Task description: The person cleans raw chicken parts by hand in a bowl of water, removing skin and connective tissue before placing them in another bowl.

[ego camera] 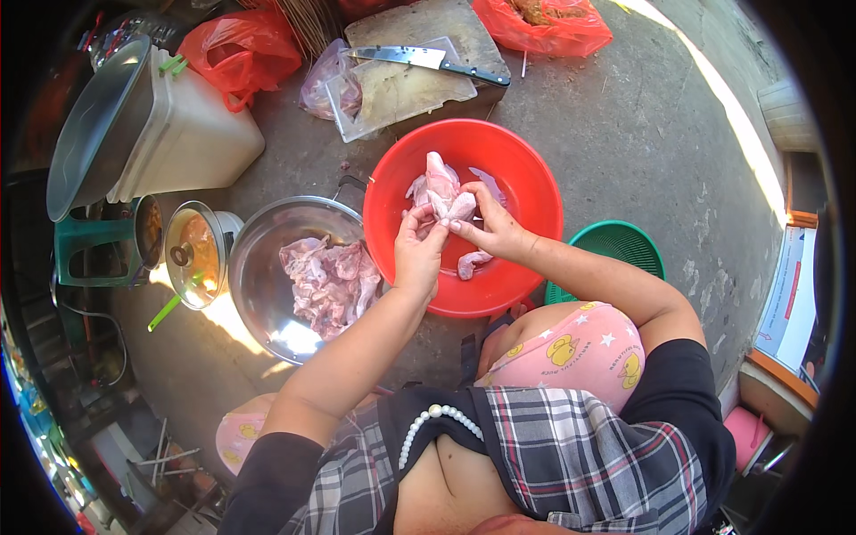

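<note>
Over a red plastic basin point(528, 221), my left hand point(420, 244) and my right hand point(493, 224) hold a piece of raw poultry point(460, 206) between their fingertips, with the thumbs almost meeting. More pale raw meat point(438, 172) lies behind it in the basin. A separate small piece of poultry point(473, 263) rests on the basin floor below my right hand. To the left, a steel wok point(257, 267) contains a heap of raw, skin-on poultry pieces point(331, 284). Part of the wok is hidden by my left forearm.
Beyond the basin, a kitchen knife point(428, 61) lies across a cutting board point(401, 90). A green plastic colander point(622, 251) sits beside my right forearm. Left of the wok stand a lidded pot point(194, 244) and a white plastic box point(194, 134). Red plastic bags point(244, 50) rest farther back.
</note>
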A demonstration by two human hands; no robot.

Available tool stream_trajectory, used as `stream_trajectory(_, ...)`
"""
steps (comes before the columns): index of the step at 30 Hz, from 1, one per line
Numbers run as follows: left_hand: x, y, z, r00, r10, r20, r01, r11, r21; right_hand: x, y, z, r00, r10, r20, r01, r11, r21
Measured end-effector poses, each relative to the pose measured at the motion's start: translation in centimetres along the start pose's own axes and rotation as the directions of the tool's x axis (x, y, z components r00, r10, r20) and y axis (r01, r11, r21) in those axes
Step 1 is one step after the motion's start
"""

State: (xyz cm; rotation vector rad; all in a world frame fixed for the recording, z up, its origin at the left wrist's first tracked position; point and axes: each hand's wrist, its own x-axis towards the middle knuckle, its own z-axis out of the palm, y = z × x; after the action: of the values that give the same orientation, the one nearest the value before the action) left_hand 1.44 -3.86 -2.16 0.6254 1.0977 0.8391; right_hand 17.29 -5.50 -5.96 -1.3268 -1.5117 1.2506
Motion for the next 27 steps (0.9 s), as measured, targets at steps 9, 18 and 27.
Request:
stream_trajectory(9,0.7,1.6,0.2,0.990,-0.076,0.115,0.090,0.989,-0.121,-0.2,-1.4,-0.3,0.997,-0.066,0.029,0.059,0.975,0.213)
stream_trajectory(18,1.7,2.1,-1.8,0.995,0.070,0.077,-0.070,0.998,-0.012,0.6,-0.1,-2.4,0.989,0.024,-0.147,0.013,0.969,0.248)
stream_trajectory(27,1.5,1.1,-1.9,0.950,0.281,0.133,-0.307,0.915,0.260,2.5,-5.2,-1.6,0.889,-0.381,-0.254,0.161,0.779,-0.606)
